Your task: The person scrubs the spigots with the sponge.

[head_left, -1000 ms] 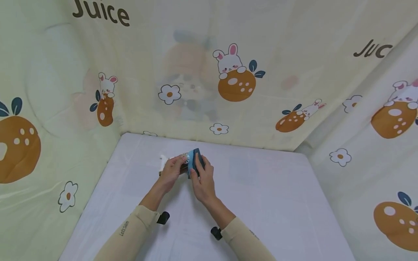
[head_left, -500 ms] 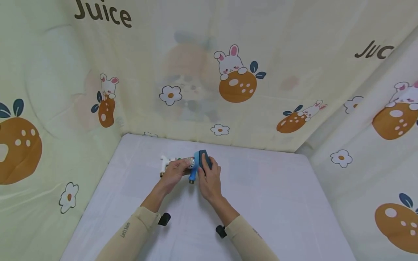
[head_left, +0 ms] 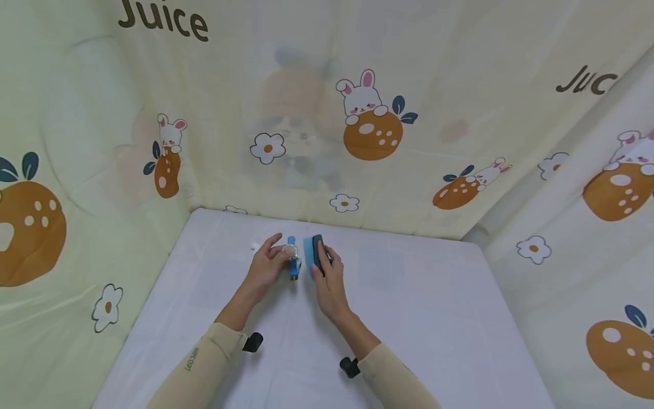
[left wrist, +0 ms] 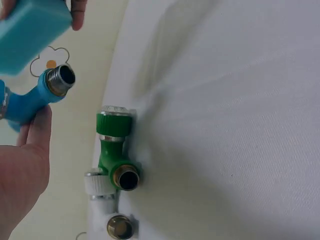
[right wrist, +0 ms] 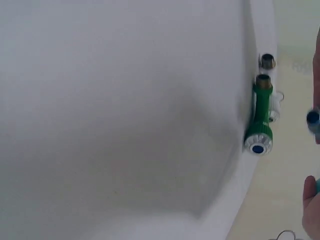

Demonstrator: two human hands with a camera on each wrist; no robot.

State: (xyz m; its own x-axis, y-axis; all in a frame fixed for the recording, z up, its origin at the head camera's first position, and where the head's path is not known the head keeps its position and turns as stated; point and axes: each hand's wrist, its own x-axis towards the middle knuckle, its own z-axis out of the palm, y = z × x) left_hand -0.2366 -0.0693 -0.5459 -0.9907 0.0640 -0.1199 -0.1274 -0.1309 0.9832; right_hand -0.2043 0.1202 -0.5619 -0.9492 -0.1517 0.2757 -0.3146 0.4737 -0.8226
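My left hand [head_left: 265,267] pinches a blue angle valve [head_left: 294,269] by its clear knob, above the table. The valve's threaded metal outlet [left wrist: 61,79] shows in the left wrist view. Just to the right, my right hand [head_left: 331,284] grips a sponge [head_left: 309,253] with a light-blue face and a dark-blue back. A narrow gap separates the sponge from the valve. A green angle valve [left wrist: 114,150] and a white angle valve [left wrist: 101,192] lie side by side on the table. In the head view my left hand mostly hides them.
The table [head_left: 409,318] has a pale cloth cover. Printed curtains [head_left: 306,170] stand along its back and both sides. A black wrist camera [head_left: 252,342] sits on the left sleeve, and another black camera [head_left: 349,367] on the right.
The blue valve was against the sponge a second ago; now they stand apart. My left hand has turned the valve, and its fingers have spread. My right hand has moved slightly right.
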